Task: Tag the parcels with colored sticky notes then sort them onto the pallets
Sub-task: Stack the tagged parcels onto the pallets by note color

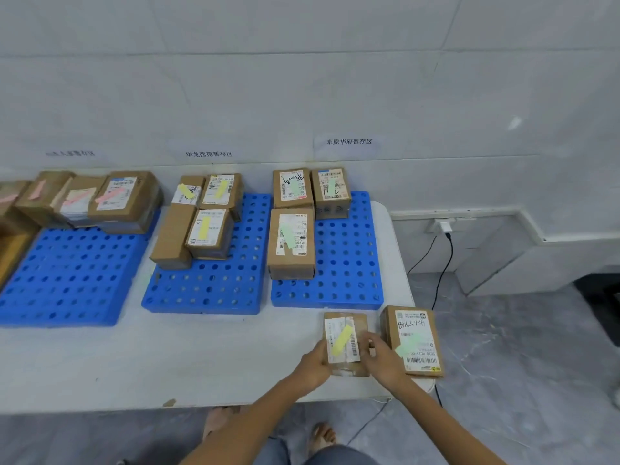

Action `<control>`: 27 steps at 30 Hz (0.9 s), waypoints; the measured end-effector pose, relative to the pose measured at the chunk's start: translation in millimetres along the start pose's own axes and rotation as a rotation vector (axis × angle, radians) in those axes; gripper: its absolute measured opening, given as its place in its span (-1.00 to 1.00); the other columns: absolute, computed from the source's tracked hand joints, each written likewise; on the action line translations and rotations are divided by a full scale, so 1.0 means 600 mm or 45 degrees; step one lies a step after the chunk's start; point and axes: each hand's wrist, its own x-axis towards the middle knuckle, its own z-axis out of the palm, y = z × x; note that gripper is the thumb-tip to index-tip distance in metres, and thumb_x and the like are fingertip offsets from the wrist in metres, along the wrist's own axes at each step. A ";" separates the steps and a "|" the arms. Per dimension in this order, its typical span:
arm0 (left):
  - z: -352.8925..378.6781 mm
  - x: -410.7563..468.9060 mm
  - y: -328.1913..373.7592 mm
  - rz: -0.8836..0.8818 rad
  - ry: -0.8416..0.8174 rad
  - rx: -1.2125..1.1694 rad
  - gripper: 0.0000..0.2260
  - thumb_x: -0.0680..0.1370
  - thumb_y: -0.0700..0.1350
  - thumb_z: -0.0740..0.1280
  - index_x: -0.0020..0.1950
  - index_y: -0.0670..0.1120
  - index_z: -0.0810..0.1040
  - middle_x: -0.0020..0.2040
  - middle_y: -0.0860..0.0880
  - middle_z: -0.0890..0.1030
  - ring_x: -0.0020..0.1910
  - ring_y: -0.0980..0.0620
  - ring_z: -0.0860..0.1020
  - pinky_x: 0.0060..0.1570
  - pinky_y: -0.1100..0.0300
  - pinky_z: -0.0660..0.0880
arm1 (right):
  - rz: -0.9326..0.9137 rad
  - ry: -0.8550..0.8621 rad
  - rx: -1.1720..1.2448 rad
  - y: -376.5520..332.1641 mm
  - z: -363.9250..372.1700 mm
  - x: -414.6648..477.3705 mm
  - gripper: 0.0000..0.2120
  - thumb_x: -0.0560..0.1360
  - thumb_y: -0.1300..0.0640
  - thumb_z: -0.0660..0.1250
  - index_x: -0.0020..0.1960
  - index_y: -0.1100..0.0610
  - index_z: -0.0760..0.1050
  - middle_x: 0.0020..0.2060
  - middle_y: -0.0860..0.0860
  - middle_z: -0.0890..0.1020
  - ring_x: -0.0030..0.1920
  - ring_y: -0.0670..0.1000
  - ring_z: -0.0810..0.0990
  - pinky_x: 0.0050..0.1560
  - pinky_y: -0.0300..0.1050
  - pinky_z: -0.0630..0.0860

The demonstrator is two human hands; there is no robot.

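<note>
Clasping the yellow-tagged parcel between left grip and right grip, fingers curling round its sides, sitting on the surface just beside the green-tagged parcel, near the rightmost blue pallet.

White tiled wall; grey marbled floor; white table.

White table against a tiled wall with paper signs; white plug, black cable, grey floor beside.
</note>
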 end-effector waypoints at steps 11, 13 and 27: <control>-0.144 -0.080 -0.054 0.238 0.790 -0.053 -0.83 0.60 -0.25 0.22 0.07 -0.01 0.51 0.06 0.02 0.58 0.03 0.11 0.53 -0.04 0.43 0.43 | -0.363 -0.175 0.268 -0.105 0.049 0.009 -0.72 0.59 0.25 0.19 0.29 0.11 0.45 0.19 -0.02 0.48 0.14 -0.04 0.50 -0.04 -0.51 0.41; -0.182 -0.098 -0.070 0.248 0.891 -0.051 -0.85 0.59 -0.25 0.23 0.00 -0.04 0.53 0.01 0.02 0.57 0.01 0.10 0.53 -0.07 0.39 0.44 | -0.428 -0.222 0.302 -0.141 0.073 0.008 -0.72 0.59 0.26 0.19 0.28 0.12 0.45 0.20 -0.03 0.47 0.13 -0.06 0.49 -0.01 -0.51 0.42; -0.423 -0.086 -0.191 -0.319 0.930 -0.893 -0.63 0.60 -0.20 0.24 0.40 -0.22 0.30 -0.05 -0.15 0.57 -0.05 -0.13 0.57 -0.04 0.03 0.55 | -0.477 -0.386 0.421 -0.407 0.218 0.098 -0.74 0.57 0.38 0.20 0.24 0.25 0.45 0.29 0.03 0.35 0.24 -0.10 0.34 -0.04 -0.54 0.38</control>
